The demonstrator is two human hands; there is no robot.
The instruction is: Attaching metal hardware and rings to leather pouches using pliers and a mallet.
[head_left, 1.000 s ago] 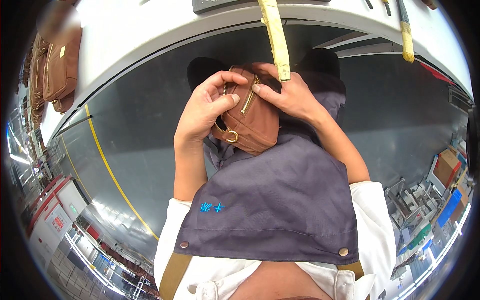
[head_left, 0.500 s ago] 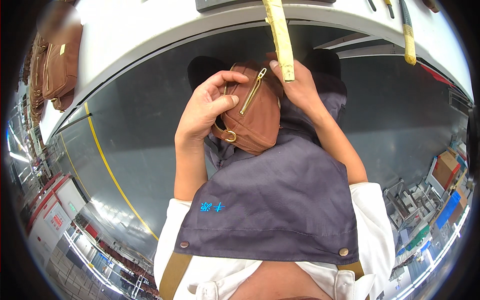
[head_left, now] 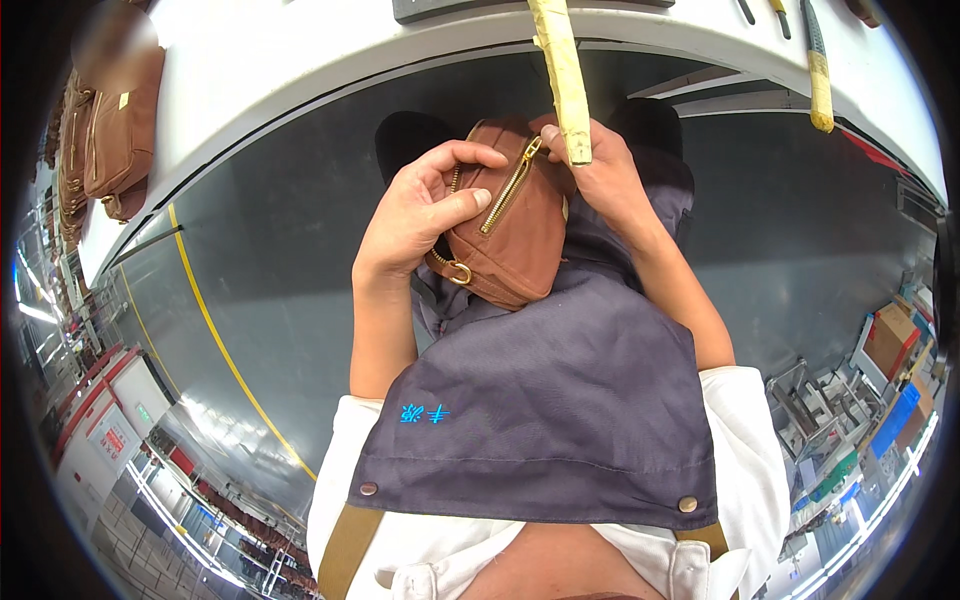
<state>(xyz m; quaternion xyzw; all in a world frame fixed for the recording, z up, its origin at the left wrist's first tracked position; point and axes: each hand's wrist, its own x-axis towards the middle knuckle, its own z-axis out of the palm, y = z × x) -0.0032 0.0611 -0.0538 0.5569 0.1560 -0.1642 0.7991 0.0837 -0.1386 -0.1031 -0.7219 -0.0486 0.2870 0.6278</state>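
Observation:
A small brown fabric bag point(head_left: 525, 245) lies tilted over my lap, against a dark apron point(head_left: 540, 400). Across its upper face runs a short brass zipper point(head_left: 508, 196), its pull point(head_left: 533, 149) at the far end. My left hand point(head_left: 425, 205) grips the bag's left side, thumb and forefinger pressing either side of an edge. At the far right of the bag, my right hand point(head_left: 598, 170) is closed on it, with the thumb tip right beside the zipper pull. A yellow-wrapped handle point(head_left: 564, 90) partly covers the right fingers. A brass D-ring point(head_left: 460, 273) hangs on the near left edge.
The white table point(head_left: 300, 50) curves across the far side, the yellow-wrapped handle jutting over its edge. Another yellow-handled tool point(head_left: 820, 95) sticks out at the right. More brown bags point(head_left: 125, 140) are heaped at the left. Boxes point(head_left: 890, 340) stand at the lower right.
The bag has shifted slightly right and tilted a little. My right thumb has come closer to the zipper pull. The left hand has moved along with the bag, keeping its grip.

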